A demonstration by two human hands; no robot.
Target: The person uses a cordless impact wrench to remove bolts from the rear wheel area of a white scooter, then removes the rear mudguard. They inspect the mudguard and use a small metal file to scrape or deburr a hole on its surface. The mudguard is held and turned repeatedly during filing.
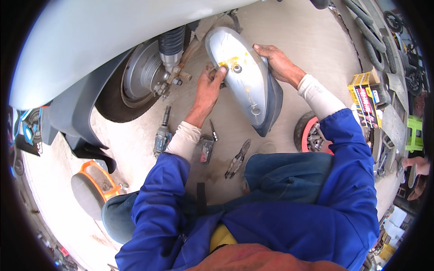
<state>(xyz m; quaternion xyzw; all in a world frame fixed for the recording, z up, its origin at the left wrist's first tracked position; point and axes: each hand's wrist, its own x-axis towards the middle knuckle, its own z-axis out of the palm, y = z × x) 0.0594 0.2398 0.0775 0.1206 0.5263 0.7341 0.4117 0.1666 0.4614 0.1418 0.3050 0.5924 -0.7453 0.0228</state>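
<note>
Silver cover, dark grey along its right side, is held up over the floor, in front of the person's chest. Both hands grip it, one per side. Left hand: forearm angles up and slightly right from below, thumb lies on the silver face, fingers curl at the left edge, partly hidden. Right hand: forearm comes in from lower right, hand points up-left, thumb out at the upper right edge, fingers mostly hidden behind, so their exact contact can't be told.

Cover's long axis runs diagonally, upper left to lower right. Broad rounded end points up and left, away from the person; tapered end points down, slightly right, toward the knee. Silver face is up, with yellow smears and a round fitting near the left thumb.

Below, on the floor: pliers, a slim tool, a small dark case, a power tool by the left forearm. Left: a mounted wheel under a pale body panel. Right: red-rimmed wheel, yellow box.
</note>
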